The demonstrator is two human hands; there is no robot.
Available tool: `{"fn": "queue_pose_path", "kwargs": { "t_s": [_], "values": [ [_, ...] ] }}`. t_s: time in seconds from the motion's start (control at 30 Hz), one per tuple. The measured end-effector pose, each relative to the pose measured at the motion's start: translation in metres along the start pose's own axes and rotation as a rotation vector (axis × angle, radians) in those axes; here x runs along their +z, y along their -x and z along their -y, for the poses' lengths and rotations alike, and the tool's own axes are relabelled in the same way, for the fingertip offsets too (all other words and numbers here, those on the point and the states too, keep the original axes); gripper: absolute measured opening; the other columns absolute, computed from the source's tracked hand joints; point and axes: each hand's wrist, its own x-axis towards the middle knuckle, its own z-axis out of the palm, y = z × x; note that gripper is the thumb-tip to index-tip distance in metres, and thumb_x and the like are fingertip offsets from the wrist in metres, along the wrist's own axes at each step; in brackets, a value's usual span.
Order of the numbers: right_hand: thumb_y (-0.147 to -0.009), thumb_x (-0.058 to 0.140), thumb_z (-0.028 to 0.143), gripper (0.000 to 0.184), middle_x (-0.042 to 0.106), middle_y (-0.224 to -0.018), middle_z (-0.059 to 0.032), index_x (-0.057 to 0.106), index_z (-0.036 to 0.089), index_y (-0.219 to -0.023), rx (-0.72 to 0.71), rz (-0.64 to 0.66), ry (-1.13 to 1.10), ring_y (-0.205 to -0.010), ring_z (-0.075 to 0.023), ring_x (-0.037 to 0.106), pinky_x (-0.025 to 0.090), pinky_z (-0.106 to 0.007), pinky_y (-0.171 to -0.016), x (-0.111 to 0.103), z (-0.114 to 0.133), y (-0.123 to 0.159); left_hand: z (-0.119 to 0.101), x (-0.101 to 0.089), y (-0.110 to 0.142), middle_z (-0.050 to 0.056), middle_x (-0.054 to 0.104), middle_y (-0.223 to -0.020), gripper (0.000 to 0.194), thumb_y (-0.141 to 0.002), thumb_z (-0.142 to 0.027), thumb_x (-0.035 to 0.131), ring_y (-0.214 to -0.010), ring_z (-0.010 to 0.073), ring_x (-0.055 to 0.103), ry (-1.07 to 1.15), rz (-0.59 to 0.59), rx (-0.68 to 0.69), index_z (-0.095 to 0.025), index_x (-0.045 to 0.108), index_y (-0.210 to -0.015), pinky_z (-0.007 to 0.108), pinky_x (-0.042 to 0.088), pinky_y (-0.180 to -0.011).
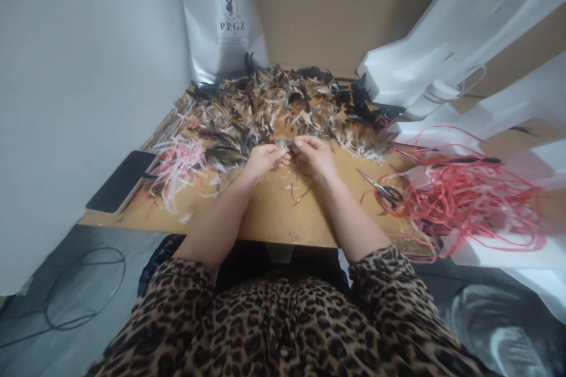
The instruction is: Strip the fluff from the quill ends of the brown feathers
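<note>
One feather pile [269, 100], one phone [121, 181], one pair of scissors [382, 189]

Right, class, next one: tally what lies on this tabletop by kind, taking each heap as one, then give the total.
Phone: 1
Scissors: 1
Feather heap: 1
Pink-and-white strip heap: 1
Red strip heap: 1
Total: 5
Single feathers and strips overlap too much to count.
</note>
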Motion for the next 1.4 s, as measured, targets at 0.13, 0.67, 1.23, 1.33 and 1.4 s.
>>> {"fn": "queue_pose_path", "kwargs": {
  "t_s": [0.13, 0.67, 1.23, 1.33, 1.4],
  "values": [
    [-0.066, 0.072, 0.034, 0.018, 0.061, -0.065, 0.0030, 0.066, 0.020, -0.076, -0.155, -0.200, 0.155, -0.058, -0.0108, 0.051, 0.043, -0.025, -0.058, -0.019, 0.008, -0.008, -0.005, -0.003, -0.002, 0.005, 0.069, -0.068, 0.016, -0.072, -0.023, 0.074, -0.054, 0.0045, 0.059, 0.124, -0.086, 0.020, -0.009, 0.066, -0.072, 0.015, 0.044, -0.054],
    [-0.087, 0.048, 0.025, 0.028, 0.057, -0.099, -0.0107, 0.068, 0.025, -0.105, -0.612, -0.107, 1.429, -0.097, -0.0265, 0.046, 0.033, -0.040, -0.081, -0.020, -0.015, -0.019, -0.003, -0.003, -0.002, 0.005, 0.069, -0.069, 0.015, -0.073, -0.022, 0.073, -0.054, 0.0036, 0.058, 0.151, -0.109, 0.023, -0.009, 0.066, -0.074, 0.015, 0.045, -0.057],
    [-0.056, 0.080, 0.039, 0.037, 0.061, -0.065, 0.0048, 0.051, 0.021, -0.071, 0.036, -0.098, -0.207, -0.049, -0.0057, 0.045, 0.031, -0.019, -0.042, -0.024, 0.014, -0.015, -0.003, -0.003, -0.001, 0.007, 0.072, -0.079, 0.015, -0.071, -0.021, 0.075, -0.058, 0.0045, 0.062, 0.182, -0.075, -0.028, -0.009, 0.068, -0.077, 0.014, 0.046, -0.055],
    [-0.054, 0.082, 0.036, 0.040, 0.065, -0.069, 0.0051, 0.050, 0.021, -0.073, 0.130, -0.010, -0.292, -0.048, -0.0043, 0.046, 0.031, -0.017, -0.040, -0.023, 0.013, -0.015, -0.003, -0.004, -0.001, 0.007, 0.072, -0.080, 0.011, -0.073, -0.018, 0.073, -0.060, 0.0042, 0.063, 0.221, -0.049, -0.023, -0.009, 0.068, -0.078, 0.014, 0.047, -0.057],
    [-0.056, 0.081, 0.036, 0.038, 0.065, -0.068, 0.0056, 0.049, 0.021, -0.072, 0.145, 0.021, -0.292, -0.047, -0.0040, 0.046, 0.032, -0.017, -0.040, -0.022, 0.012, -0.014, -0.003, -0.005, -0.001, 0.008, 0.072, -0.083, 0.010, -0.074, -0.016, 0.071, -0.062, 0.0044, 0.063, 0.233, -0.014, -0.024, -0.008, 0.069, -0.079, 0.013, 0.047, -0.057]
  ]
}}
